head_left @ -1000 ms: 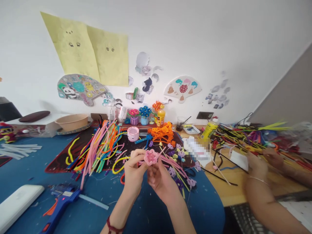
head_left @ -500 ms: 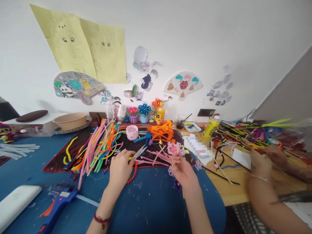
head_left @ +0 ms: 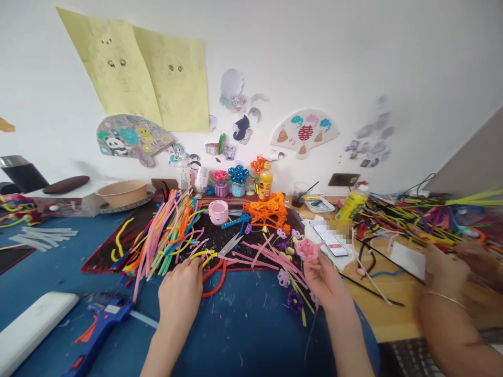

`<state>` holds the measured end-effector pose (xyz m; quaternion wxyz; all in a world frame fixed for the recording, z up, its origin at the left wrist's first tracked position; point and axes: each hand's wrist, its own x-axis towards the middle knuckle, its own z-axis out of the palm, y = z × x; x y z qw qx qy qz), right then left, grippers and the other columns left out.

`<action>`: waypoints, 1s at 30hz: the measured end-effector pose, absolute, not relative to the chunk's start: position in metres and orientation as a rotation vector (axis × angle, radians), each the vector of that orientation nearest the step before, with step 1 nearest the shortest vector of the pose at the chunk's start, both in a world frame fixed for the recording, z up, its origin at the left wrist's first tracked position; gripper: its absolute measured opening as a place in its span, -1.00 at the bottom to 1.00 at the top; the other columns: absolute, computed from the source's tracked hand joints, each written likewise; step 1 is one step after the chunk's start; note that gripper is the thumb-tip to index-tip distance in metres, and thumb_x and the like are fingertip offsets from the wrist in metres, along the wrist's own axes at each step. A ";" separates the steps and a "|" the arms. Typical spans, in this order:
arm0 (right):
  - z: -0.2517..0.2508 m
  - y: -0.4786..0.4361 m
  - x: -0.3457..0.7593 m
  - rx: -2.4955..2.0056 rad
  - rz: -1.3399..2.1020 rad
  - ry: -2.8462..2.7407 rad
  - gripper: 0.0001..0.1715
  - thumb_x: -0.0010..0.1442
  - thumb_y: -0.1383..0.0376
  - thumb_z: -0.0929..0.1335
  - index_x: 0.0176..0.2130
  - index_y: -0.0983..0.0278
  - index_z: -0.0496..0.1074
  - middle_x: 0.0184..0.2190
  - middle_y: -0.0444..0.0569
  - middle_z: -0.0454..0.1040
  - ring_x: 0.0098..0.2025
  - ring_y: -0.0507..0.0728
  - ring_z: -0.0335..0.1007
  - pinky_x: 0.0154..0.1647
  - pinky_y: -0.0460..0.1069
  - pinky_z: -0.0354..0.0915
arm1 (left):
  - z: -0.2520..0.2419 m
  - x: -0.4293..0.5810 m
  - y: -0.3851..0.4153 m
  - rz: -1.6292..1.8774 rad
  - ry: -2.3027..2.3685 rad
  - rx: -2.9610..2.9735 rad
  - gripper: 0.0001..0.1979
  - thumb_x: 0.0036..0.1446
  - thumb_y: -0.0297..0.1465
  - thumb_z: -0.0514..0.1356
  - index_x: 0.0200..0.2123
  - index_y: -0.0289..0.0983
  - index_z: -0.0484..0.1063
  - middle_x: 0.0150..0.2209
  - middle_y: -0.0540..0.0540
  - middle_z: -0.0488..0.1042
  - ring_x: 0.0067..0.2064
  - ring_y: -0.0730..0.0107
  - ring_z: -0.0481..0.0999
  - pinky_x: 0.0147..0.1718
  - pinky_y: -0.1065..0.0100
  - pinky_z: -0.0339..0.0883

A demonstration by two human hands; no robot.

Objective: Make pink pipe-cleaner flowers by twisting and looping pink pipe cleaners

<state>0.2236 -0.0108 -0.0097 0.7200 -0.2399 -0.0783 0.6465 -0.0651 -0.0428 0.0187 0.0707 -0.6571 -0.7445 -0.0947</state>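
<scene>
My right hand (head_left: 327,283) is closed round a pink pipe-cleaner flower (head_left: 306,249), held up over the blue table mat (head_left: 243,335). My left hand (head_left: 181,290) lies on the mat with its fingers curled, their tips by a yellow pipe cleaner (head_left: 202,255) and the red-handled scissors (head_left: 223,256). I cannot make out whether it grips anything. Loose pink pipe cleaners (head_left: 267,255) lie between my hands. Small purple flowers (head_left: 294,300) rest near my right hand.
A heap of coloured pipe cleaners (head_left: 165,235) lies at the left. A blue glue gun (head_left: 98,324) and a white box (head_left: 31,327) are at the front left. Another person's hands (head_left: 444,272) work at the right over a wooden table (head_left: 385,309). A phone (head_left: 330,241) lies nearby.
My hands have parted: the left one let go of the flower and dropped to the mat by the scissors, while the right one carried the flower to the right.
</scene>
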 end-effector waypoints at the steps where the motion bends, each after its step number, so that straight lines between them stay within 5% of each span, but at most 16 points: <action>1: -0.010 -0.010 0.225 -0.538 1.425 -0.184 -0.74 -0.08 0.54 0.51 -0.38 0.32 0.44 -0.50 -0.21 0.46 -0.59 -0.16 0.33 -0.63 -0.33 0.33 | 0.018 -0.070 -0.049 -0.263 -2.254 -1.976 -0.71 0.27 -0.40 -0.02 -0.23 -0.23 0.51 -0.26 -0.13 0.59 -0.23 0.15 0.57 -0.33 0.30 0.28; 8: -0.013 -0.002 0.222 -0.532 1.431 -0.271 -0.67 -0.11 0.45 0.55 -0.32 0.34 0.45 -0.54 -0.23 0.41 -0.57 -0.16 0.31 -0.62 -0.35 0.31 | 0.007 -0.081 -0.062 -0.261 -2.364 -1.966 -0.73 0.27 -0.39 -0.01 -0.19 -0.19 0.50 -0.16 -0.09 0.59 -0.19 0.19 0.58 -0.36 0.34 0.32; 15: 0.002 -0.002 0.202 -0.489 1.471 -0.275 -0.76 -0.04 0.45 0.52 -0.33 0.35 0.44 -0.50 -0.19 0.42 -0.55 -0.15 0.33 -0.62 -0.33 0.33 | 0.014 -0.031 0.051 -0.281 -2.124 -2.272 -0.77 0.25 -0.47 0.05 -0.09 -0.32 0.45 -0.11 -0.24 0.51 -0.05 0.20 0.50 -0.13 0.28 0.36; 21: 0.024 0.000 0.202 -0.380 1.528 -0.185 -0.82 0.10 0.56 0.39 -0.40 0.31 0.40 -0.56 -0.22 0.39 -0.63 -0.16 0.27 -0.67 -0.33 0.32 | 0.001 -0.004 0.111 -0.282 -2.115 -2.327 -0.65 0.23 -0.30 0.16 0.04 -0.32 0.33 0.01 -0.19 0.40 -0.06 0.22 0.47 -0.12 0.10 0.42; 25: 0.038 0.008 0.200 -0.372 1.572 -0.242 -0.75 0.10 0.60 0.37 -0.39 0.27 0.38 -0.61 -0.29 0.34 -0.65 -0.19 0.26 -0.67 -0.36 0.26 | 0.002 -0.004 0.108 -0.482 -2.034 -2.382 -0.66 0.23 -0.30 0.15 0.03 -0.32 0.34 0.02 -0.19 0.40 -0.05 0.21 0.46 -0.10 0.09 0.41; 28: 0.046 0.015 0.193 -0.320 1.661 -0.221 -0.74 0.10 0.63 0.35 -0.41 0.29 0.35 -0.63 -0.31 0.33 -0.67 -0.19 0.24 -0.68 -0.37 0.21 | 0.007 -0.009 0.100 -0.763 -1.976 -2.388 -0.80 0.23 -0.47 0.06 -0.20 -0.47 0.42 -0.05 -0.44 0.40 0.10 -0.08 0.35 0.03 -0.02 0.23; 30: 0.049 0.020 0.185 -0.270 1.733 -0.170 -0.73 0.13 0.65 0.31 -0.41 0.30 0.34 -0.60 -0.29 0.37 -0.68 -0.20 0.23 -0.71 -0.37 0.19 | 0.009 -0.013 0.095 -0.971 -1.982 -2.370 -0.75 0.27 -0.44 -0.04 -0.20 -0.46 0.38 -0.13 -0.43 0.42 0.02 -0.08 0.41 -0.03 -0.02 0.25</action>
